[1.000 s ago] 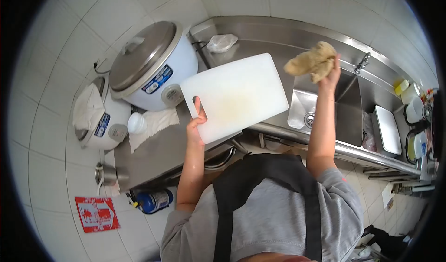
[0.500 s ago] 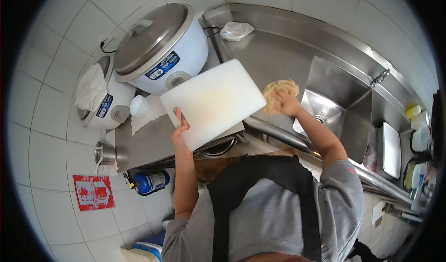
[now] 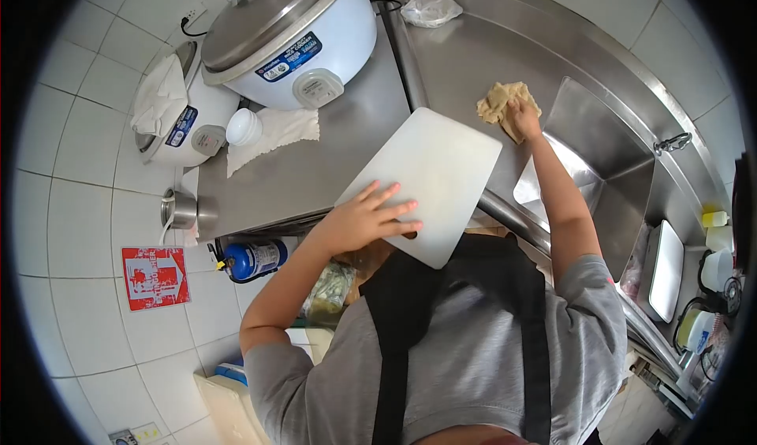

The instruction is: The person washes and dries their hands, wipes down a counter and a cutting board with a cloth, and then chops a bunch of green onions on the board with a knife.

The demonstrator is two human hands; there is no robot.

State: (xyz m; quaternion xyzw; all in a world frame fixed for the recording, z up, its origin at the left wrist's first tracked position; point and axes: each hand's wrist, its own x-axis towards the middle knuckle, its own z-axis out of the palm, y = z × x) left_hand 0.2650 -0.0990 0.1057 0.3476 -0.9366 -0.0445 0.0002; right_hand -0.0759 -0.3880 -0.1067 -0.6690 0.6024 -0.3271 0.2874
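We held the white cutting board (image 3: 430,173) in the middle of the frame, over the edge of the steel counter (image 3: 347,149). Our left hand (image 3: 369,221) grasped it near its handle hole with the fingers splayed across its face. Our right hand (image 3: 523,116) was clenched on the beige cloth (image 3: 497,100) in the upper right, pressing it to the counter just beside the sink (image 3: 603,157). The big rice cooker (image 3: 292,35) stood at the upper left.
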